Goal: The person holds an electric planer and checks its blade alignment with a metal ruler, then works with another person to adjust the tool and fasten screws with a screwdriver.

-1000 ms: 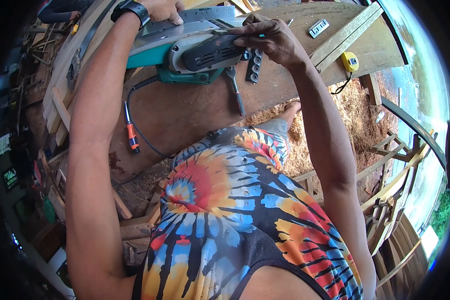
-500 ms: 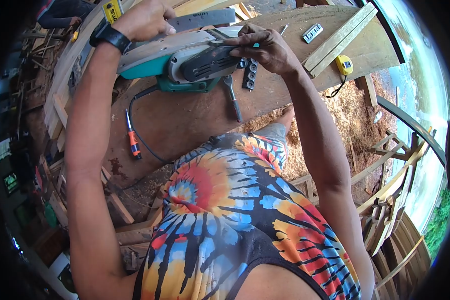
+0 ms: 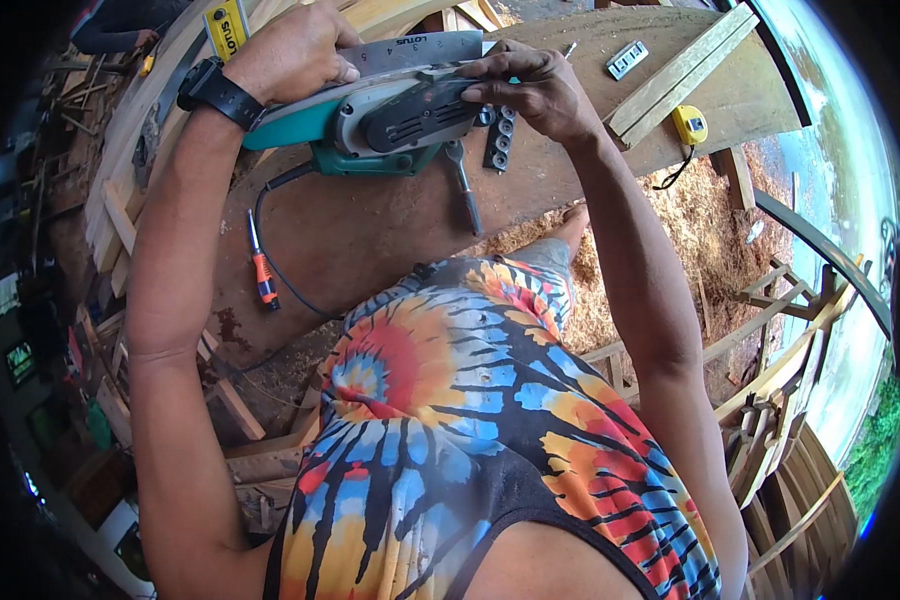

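Observation:
A teal and grey electric planer [image 3: 400,125] with a black belt cover lies sole up over the bench, its cord trailing down. My left hand [image 3: 305,55], wearing a black watch, has its fingers closed on a try square; the yellow handle [image 3: 227,28] sticks out behind the hand and the steel blade [image 3: 420,52] lies along the planer's sole. My right hand [image 3: 535,90] pinches the planer's right end between thumb and fingers. Just below the planer are a socket wrench [image 3: 463,190] and a black rail of sockets [image 3: 501,140]. Whether the blade touches the sole, I cannot tell.
An orange-handled screwdriver [image 3: 263,265] lies on the brown bench [image 3: 340,230] beside the cord. To the right are wooden battens [image 3: 682,75], a yellow tape measure [image 3: 690,125] and a small metal piece [image 3: 626,60]. Shavings [image 3: 660,235] cover the floor. Another person's hand [image 3: 147,38] shows upper left.
The square's blade has shifted slightly right and closer to the planer's sole, moved by my left hand. The planer sits slightly higher in view; my right hand stays at its end.

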